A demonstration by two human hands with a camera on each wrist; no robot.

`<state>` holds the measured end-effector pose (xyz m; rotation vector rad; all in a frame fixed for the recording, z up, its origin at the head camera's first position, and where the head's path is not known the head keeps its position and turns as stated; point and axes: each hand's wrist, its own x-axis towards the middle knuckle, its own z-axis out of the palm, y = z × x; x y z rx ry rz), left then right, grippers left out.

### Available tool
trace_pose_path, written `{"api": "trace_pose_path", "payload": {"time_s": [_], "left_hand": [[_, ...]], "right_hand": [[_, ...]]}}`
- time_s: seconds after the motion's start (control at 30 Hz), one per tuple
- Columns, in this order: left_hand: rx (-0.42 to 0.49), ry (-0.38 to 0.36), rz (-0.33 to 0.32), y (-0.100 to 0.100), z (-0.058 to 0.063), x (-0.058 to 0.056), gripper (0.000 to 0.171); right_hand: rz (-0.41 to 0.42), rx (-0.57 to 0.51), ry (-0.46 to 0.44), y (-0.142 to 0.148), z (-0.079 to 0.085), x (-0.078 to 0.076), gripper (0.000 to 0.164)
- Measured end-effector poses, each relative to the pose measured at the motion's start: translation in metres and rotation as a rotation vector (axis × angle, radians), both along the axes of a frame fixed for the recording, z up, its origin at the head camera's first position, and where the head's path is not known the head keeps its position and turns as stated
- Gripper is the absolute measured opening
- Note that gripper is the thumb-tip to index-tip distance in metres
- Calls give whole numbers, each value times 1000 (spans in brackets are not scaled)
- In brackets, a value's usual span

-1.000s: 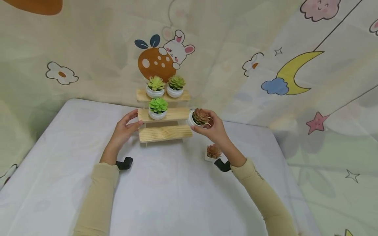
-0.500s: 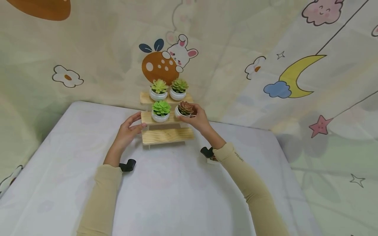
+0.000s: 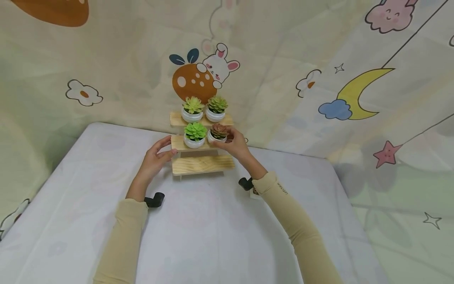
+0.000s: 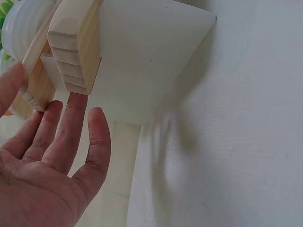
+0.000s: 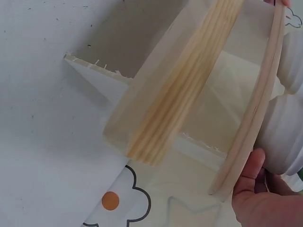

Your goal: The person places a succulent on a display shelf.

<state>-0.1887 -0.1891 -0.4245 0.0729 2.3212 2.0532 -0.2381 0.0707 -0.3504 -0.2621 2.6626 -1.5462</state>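
Observation:
A small wooden three-tier plant stand (image 3: 202,165) stands at the back of the table. My right hand (image 3: 237,145) grips a white pot with a reddish-brown succulent (image 3: 218,131) at the right of the middle tier. The pot appears to rest on that board, beside a bright green succulent (image 3: 195,132). In the right wrist view, my thumb and fingers are at the pot (image 5: 281,137). My left hand (image 3: 150,161) holds the left end of the middle board, thumb at the front and forefinger behind. Two green succulents, one yellowish (image 3: 193,106) and one darker (image 3: 217,105), sit on the top tier.
A small white pot (image 3: 254,193) stands on the table, mostly hidden by the right sleeve and wrist camera (image 3: 245,184). The white-covered table (image 3: 198,236) meets a cartoon-printed cloth (image 3: 262,86) close behind the stand.
My right hand has carried the reddish-brown succulent leftward from beside the stand onto the middle tier. The left hand keeps its place at the stand. The view has shifted slightly.

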Motion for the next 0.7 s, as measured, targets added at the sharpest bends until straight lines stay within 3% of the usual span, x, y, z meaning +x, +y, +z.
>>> {"api": "trace_pose_path", "payload": {"time_s": [0.43,0.7], "left_hand": [[-8,2,-4,-1,0,4,70],[-29,-9,-3,0,1,2,71]], "right_hand": [[45,-66,-77,16,-1,5,66],[88,-48,-5,42,4,25,60]]}}
